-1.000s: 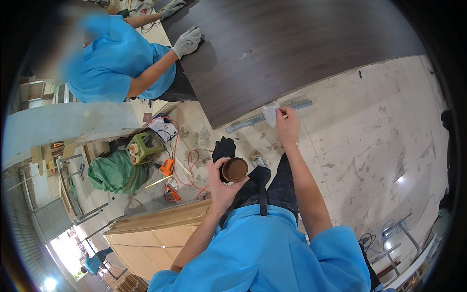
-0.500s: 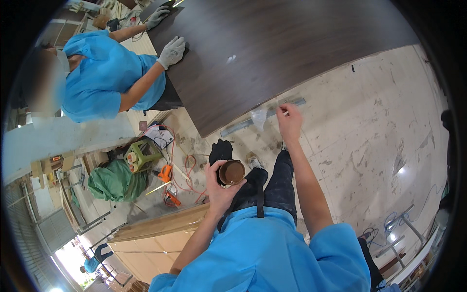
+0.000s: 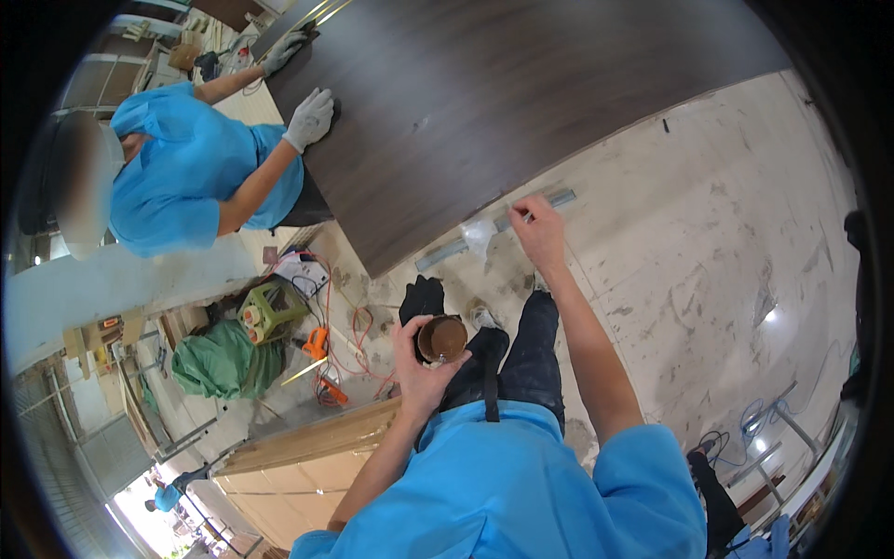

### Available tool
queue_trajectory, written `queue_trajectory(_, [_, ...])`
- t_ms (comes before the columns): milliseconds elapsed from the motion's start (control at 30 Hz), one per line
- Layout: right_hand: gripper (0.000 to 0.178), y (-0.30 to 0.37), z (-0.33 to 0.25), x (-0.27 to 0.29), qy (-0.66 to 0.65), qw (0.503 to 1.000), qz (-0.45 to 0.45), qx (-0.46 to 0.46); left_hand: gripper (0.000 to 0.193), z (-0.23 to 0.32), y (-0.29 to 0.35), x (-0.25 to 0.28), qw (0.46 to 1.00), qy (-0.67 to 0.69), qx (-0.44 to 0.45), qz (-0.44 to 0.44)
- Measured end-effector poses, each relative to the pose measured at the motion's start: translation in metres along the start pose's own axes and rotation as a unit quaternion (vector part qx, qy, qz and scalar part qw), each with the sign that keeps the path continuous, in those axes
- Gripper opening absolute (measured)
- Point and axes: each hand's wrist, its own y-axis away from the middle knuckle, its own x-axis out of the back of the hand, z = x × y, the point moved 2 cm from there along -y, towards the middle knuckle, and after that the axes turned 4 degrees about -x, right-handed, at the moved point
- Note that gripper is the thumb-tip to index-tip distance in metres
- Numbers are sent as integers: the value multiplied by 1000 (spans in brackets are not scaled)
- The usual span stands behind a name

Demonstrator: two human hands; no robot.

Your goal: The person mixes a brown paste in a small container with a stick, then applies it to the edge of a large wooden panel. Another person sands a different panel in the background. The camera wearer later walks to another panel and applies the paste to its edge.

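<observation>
My left hand is wrapped around a small round brown container, seen from above with brown content inside. A black glove shows just beyond it; whether my hand holds the glove too is unclear. Bent and pinched together, the fingers of my right hand are near the edge of a large dark wood-grain board. Anything between those fingertips is too small to make out. Beside that hand, a crumpled clear plastic piece overlaps a grey metal strip.
At the left, a co-worker in blue rests gloved hands on the board. On the floor are an orange power tool, tangled red cords, a green machine and a green cover. Cardboard-wrapped panels stand near my left arm.
The whole view has shifted slightly, so the board and co-worker appear lower and further left. My right hand appears a little further left, still pinched. The left hand's hold is unchanged.
</observation>
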Motion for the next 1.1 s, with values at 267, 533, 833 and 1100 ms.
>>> queue_trajectory(267, [13,-23,12,38,11,992,111,-59,75,6,-2,-10,1000,19,4,-10])
queue_trajectory(533, [14,-38,20,51,19,993,77,-87,77,12,-5,-21,999,48,1,-13])
queue_trajectory(833, [20,-40,24,56,14,998,51,-33,75,14,-7,-26,997,69,-10,-18])
queue_trajectory(1100, [16,28,-33,40,-228,959,-100,-138,81,18,-9,-24,991,103,-8,-85])
